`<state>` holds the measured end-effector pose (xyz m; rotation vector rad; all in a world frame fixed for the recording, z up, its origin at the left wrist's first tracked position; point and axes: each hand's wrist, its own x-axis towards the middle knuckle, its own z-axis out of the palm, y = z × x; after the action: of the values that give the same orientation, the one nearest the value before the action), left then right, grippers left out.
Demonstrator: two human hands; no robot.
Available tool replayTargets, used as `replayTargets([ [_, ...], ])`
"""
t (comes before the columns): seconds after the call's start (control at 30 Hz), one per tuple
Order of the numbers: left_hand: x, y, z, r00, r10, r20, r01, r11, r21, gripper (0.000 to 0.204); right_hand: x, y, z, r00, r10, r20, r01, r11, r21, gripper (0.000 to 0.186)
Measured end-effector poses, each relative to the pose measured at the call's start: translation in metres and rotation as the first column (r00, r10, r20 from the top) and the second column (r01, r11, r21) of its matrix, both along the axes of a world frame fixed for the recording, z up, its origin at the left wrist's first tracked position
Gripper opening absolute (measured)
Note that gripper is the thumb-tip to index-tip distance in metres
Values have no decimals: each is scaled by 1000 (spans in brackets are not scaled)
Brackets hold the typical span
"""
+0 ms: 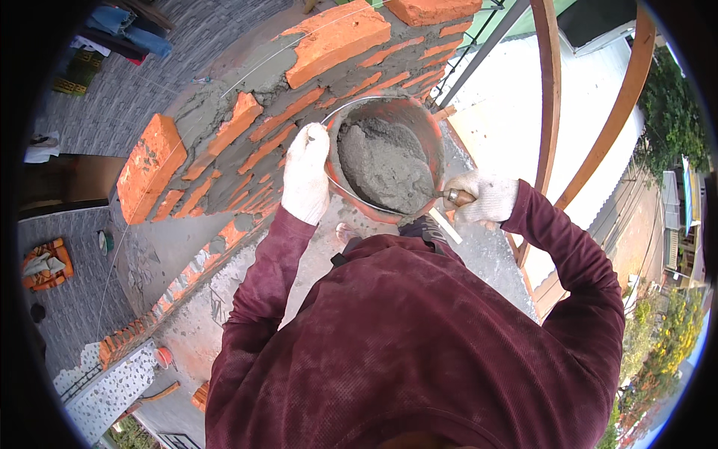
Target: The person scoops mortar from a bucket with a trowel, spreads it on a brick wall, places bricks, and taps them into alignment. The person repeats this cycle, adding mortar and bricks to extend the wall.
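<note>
An orange bucket (426, 127) with grey wet mortar (385, 161) in it is held in front of my chest. My left hand (307, 173), in a white knit glove, is closed at the bucket's left rim, where its wire handle runs. On the other side, my right hand (486, 198), gloved too, grips the wooden handle of a trowel (459, 197). The trowel's blade is hard to make out against the mortar by the right rim. Just beyond the bucket stands a wall of orange bricks (273, 138) with grey mortar joints.
A loose-ended top course holds bricks (340, 41) along a stretched string line (269, 60). Curved wooden poles (550, 90) and a metal bar (486, 49) rise at the right. A lower brick edge (187, 280) runs down leftward, with a drop to a tiled area (71, 322) beyond.
</note>
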<state>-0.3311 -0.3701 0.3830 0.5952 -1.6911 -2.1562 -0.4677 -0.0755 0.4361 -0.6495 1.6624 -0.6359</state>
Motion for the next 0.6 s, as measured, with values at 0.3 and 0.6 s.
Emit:
replayTargets([
  [0.3, 3, 6, -18, 974, 214, 79, -216, 976, 18, 33, -120, -14, 112, 943, 188, -275, -172, 982, 79, 26],
  [0.6, -5, 34, -33, 909, 369, 196, -383, 923, 39, 34, -273, -100, 209, 656, 241, -716, -340, 940, 4, 22],
])
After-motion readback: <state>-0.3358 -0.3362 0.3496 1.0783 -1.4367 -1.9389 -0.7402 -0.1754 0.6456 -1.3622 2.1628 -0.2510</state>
